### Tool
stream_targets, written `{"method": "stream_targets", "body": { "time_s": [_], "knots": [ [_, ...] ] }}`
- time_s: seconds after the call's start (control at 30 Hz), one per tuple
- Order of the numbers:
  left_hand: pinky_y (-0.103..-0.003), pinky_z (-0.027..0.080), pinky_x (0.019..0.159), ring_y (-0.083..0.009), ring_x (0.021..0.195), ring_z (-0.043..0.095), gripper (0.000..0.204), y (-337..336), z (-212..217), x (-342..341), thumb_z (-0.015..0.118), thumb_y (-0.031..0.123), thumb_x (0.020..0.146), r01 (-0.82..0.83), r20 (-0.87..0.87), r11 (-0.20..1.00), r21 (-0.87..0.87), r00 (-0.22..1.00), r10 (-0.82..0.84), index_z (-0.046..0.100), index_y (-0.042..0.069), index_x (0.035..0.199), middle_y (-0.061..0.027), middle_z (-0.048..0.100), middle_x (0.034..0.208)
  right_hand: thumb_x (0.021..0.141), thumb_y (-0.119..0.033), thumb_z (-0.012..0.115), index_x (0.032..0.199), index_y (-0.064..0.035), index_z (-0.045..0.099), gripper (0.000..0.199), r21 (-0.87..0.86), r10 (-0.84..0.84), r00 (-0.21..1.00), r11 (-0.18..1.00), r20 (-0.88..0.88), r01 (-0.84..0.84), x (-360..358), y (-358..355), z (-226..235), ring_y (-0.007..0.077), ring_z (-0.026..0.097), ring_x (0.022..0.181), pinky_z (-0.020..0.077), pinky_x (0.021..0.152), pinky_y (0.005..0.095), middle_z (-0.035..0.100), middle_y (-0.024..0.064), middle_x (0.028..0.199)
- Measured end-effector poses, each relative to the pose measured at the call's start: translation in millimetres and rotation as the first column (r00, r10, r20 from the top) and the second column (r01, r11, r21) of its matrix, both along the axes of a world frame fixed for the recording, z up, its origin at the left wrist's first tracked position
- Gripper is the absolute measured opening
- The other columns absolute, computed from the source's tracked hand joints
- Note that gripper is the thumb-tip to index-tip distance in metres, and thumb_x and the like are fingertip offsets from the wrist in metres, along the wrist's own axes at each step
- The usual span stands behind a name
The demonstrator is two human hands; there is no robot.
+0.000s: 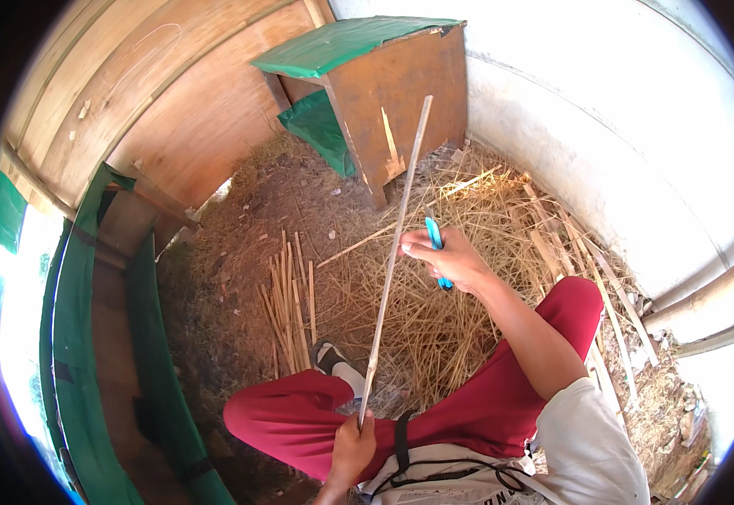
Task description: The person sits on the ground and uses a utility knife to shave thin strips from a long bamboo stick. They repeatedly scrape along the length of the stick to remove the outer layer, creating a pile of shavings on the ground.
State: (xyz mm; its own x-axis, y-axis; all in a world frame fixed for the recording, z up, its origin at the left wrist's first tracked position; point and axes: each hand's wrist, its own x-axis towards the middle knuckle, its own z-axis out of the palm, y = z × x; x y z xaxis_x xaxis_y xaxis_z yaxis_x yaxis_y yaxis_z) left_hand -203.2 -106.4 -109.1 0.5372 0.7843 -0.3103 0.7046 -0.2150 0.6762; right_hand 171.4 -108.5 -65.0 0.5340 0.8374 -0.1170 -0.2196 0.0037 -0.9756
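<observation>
A long, thin bamboo strip (pixel 399 225) slants up and away from my lap. My left hand (pixel 353 448) is closed around its lower end, close to my body. Farther up, my right hand (pixel 459 259) grips a blue utility knife (pixel 437 244) whose handle shows above and below the fingers; its blade cannot be made out. The thumb and fingertips of that hand are at the strip, and I cannot tell whether they pinch it. The strip's far end stands free in front of the wooden cabinet.
Several cut strips (pixel 289 295) lie on the dirt left of centre. Straw shavings (pixel 443 337) cover the ground under my right arm, with longer slats (pixel 607 286) along the white wall. A wooden cabinet (pixel 409 93) with green covering stands ahead; a green-edged frame (pixel 144 295) is at left.
</observation>
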Motion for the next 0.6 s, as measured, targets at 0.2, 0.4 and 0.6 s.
{"method": "stream_targets", "body": {
  "time_s": [0.2,0.4,0.6],
  "knots": [
    [-0.028,0.03,0.048,-0.0066,0.056,0.035,0.045,8,26,19,0.069,0.029,0.092,0.053,0.066,0.908,-0.415,0.997,-0.028,0.042,0.009,0.062,0.0035,0.04,0.056,0.088,-0.028,0.068,0.087,-0.0022,0.073,0.026,-0.307,0.181,0.468,0.929,0.865,0.208,-9,-1,-29,0.0214,0.065,0.054,0.0534,0.053,0.0355,0.069,0.0102,0.068],
    [-0.029,0.031,0.046,-0.0068,0.054,0.037,0.047,12,14,31,0.072,0.024,0.088,0.106,0.07,0.946,-0.307,0.994,-0.089,0.035,0.01,0.061,0.0021,0.039,0.054,0.073,-0.012,0.065,0.067,-0.0013,0.068,0.013,-0.501,0.438,0.348,0.858,0.829,0.111,-63,-8,-29,0.0306,0.064,0.053,0.053,0.052,0.0421,0.063,0.0148,0.059],
    [-0.032,0.036,0.047,-0.0099,0.053,0.04,0.044,18,12,49,0.073,0.023,0.084,0.101,-0.014,0.98,-0.169,0.994,-0.105,0.038,0.007,0.065,-0.0018,0.042,0.055,0.071,-0.012,0.065,0.066,-0.0007,0.067,0.012,-0.529,0.473,0.363,0.846,0.803,0.068,-66,-7,-31,0.0333,0.066,0.059,0.0518,0.053,0.045,0.065,0.0182,0.066]
  ]
}}
